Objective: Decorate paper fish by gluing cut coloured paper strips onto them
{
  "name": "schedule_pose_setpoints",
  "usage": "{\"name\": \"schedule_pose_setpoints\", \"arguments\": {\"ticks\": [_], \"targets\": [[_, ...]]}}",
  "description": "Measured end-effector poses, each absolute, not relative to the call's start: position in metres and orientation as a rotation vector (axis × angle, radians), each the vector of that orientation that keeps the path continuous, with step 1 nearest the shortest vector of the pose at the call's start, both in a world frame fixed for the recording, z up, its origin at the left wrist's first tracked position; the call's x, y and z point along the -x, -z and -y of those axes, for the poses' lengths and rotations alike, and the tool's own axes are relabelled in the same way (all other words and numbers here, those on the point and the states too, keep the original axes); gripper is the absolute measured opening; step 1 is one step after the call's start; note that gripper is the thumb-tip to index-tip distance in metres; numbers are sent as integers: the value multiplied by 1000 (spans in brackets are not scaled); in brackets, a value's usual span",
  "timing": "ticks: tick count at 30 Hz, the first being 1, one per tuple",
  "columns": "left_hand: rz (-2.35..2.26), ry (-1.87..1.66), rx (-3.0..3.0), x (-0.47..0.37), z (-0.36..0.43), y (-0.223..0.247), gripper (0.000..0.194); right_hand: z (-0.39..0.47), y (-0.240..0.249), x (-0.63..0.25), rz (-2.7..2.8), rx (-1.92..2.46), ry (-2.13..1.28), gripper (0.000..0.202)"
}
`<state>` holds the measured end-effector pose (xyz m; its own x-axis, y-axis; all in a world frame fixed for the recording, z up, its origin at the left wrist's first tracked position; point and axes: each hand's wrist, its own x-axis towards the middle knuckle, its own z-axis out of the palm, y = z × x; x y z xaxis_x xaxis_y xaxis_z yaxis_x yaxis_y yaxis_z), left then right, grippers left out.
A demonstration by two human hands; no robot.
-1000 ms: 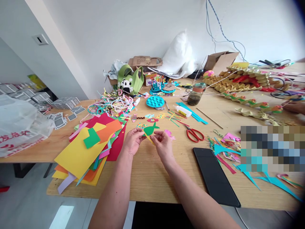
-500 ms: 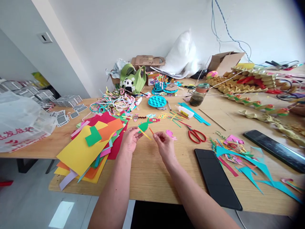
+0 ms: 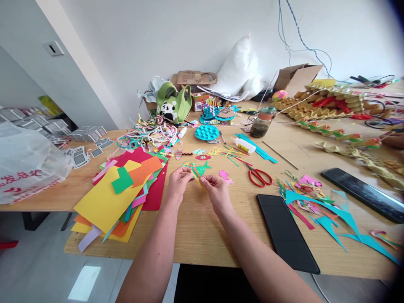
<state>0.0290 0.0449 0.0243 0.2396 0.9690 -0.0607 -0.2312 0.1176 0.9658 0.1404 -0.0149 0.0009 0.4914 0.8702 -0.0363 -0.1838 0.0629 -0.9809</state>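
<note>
My left hand (image 3: pixel 180 185) is closed, pinching a narrow yellow paper strip (image 3: pixel 201 185) that slants down to the right. My right hand (image 3: pixel 217 191) is closed on a small orange paper strip (image 3: pixel 196 172), laid against the yellow one near the left fingertips. A green paper fish (image 3: pixel 202 169) shows just beyond the fingers; whether the left fingers also grip it I cannot tell. Right of the hands lies a pink paper fish (image 3: pixel 224 175). Several decorated paper fish, among them a red one (image 3: pixel 203 157), lie farther back.
Coloured paper sheets (image 3: pixel 107 193) are piled at left. Red-handled scissors (image 3: pixel 260 177), a black phone (image 3: pixel 285 231) and paper scraps (image 3: pixel 328 206) lie at right. Behind are a glue bottle (image 3: pixel 245 145), a blue egg-tray piece (image 3: pixel 206 132) and a glass jar (image 3: pixel 263 123).
The hands have come together, bringing the orange strip onto the yellow one. The green fish has shifted right along with the left hand, uncovering a dotted paper piece behind.
</note>
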Motion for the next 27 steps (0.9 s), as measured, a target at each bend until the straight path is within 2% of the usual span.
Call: {"name": "schedule_pose_setpoints", "arguments": {"ticks": [27], "targets": [[-884,-1106,-1071,-30,-41,-26,12,17,-10,-139,632,1242,-1036,40]]}}
